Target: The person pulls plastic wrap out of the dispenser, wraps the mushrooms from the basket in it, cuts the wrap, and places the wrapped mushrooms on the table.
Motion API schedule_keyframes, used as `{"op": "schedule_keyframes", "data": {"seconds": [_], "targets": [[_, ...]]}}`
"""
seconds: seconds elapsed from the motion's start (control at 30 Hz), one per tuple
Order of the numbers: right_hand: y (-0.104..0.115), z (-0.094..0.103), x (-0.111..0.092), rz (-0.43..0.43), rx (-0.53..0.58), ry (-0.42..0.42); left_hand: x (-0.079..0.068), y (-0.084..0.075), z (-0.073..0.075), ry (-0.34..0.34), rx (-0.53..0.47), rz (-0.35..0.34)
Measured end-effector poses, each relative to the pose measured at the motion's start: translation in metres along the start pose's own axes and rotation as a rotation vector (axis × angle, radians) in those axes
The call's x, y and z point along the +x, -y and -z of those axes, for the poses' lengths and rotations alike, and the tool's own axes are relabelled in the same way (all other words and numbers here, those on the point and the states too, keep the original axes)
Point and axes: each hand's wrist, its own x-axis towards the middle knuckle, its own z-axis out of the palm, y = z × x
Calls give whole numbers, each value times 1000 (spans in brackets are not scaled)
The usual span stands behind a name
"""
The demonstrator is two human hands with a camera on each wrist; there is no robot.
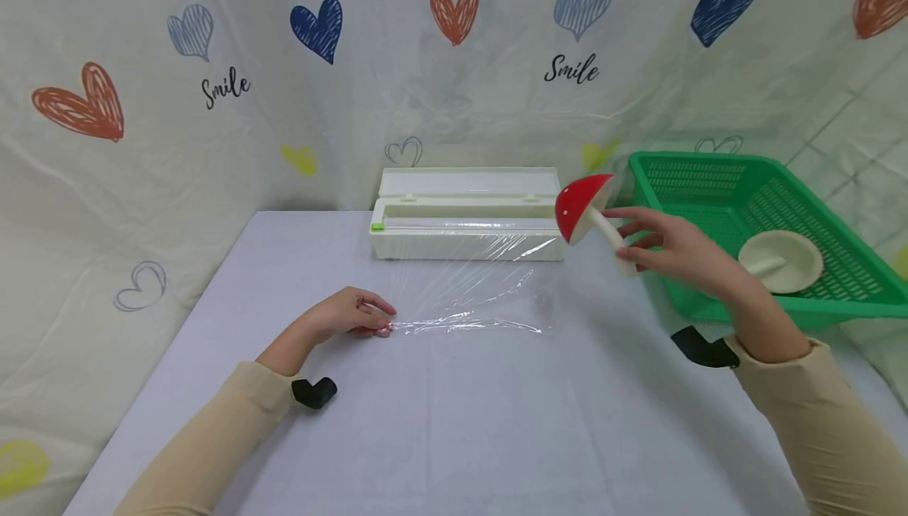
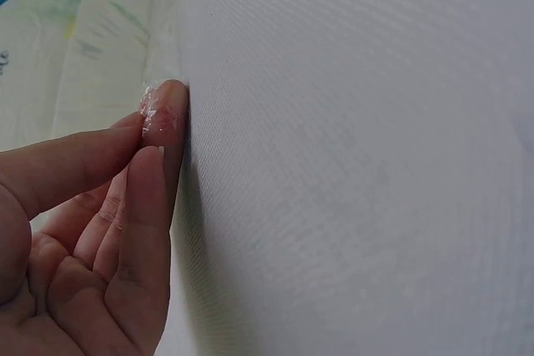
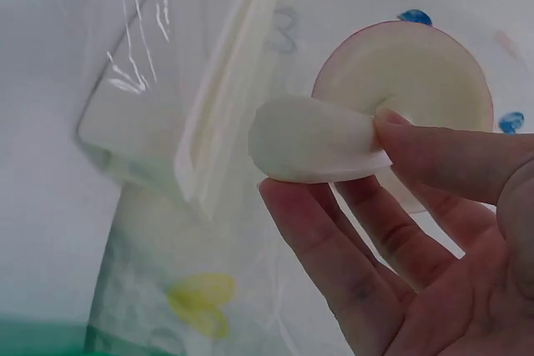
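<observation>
My left hand [image 1: 352, 313] pinches the left corner of a sheet of cling film [image 1: 468, 295], low over the table. In the left wrist view the film [image 2: 158, 114] is bunched at the fingertips. The sheet runs back to a white dispenser box [image 1: 454, 245], whose lid is raised. A toy mushroom [image 1: 576, 205] with a red, white-dotted cap is held up by my right hand [image 1: 674, 244], right of the box. In the right wrist view, thumb and fingers grip its pale stem [image 3: 313, 139], and the cap's underside faces the camera.
On the right stands a green basket [image 1: 709, 220] with another pale mushroom [image 1: 787, 260] lying in it, underside up. A white cloth [image 1: 482, 421] covers the table. Behind hangs a curtain [image 1: 390, 90] printed with hearts. The box has a small green piece [image 1: 378, 227] at its left end.
</observation>
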Motion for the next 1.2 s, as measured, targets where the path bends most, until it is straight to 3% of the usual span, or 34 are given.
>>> {"op": "schedule_keyframes", "data": {"seconds": [0.27,0.47,0.83,1.2], "targets": [[11,-44,23,98,-9,75,2,2,1,-1,-3,-1],[15,-68,35,107,-14,105,2,1,1,-1,8,-5],[21,-109,60,229,42,237,2,3,2,13,26,-23],[33,-136,85,237,-15,225,2,2,4,31,108,-64]]}}
